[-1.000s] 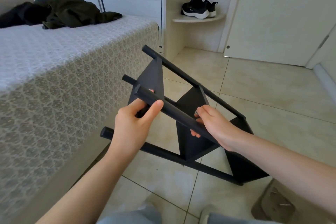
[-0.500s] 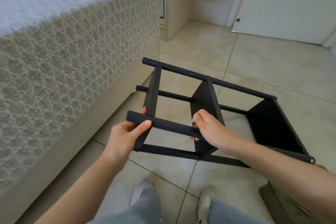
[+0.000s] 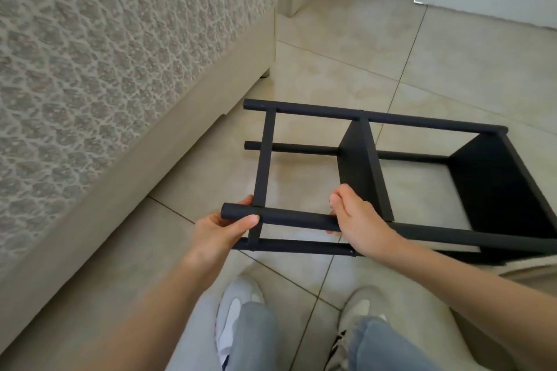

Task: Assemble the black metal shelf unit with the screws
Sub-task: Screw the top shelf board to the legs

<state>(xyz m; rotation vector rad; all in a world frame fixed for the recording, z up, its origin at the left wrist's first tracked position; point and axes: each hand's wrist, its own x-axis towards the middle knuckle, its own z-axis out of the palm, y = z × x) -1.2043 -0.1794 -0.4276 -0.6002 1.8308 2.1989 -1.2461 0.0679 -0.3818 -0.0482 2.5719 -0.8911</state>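
Shelf unit [image 3: 494, 187], black metal, lies on its side at centre frame over the tiled floor [image 3: 346, 75], long axis running left to right. Left hand [image 3: 223, 229] wraps the near pole [image 3: 295, 218] at its left end. Right hand [image 3: 358, 223] grips it beside the middle panel [image 3: 360, 166], fingers curled.

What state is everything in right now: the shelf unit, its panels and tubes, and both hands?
shelf unit: lying on its side, tubes roughly level; whether it touches the floor cannot be told.
middle panel: standing on edge, joined between the tubes.
near tube: uppermost on the near side, held by both hands.
left hand: grips the near tube's end, thumb over it.
right hand: grips the near tube beside the middle panel.
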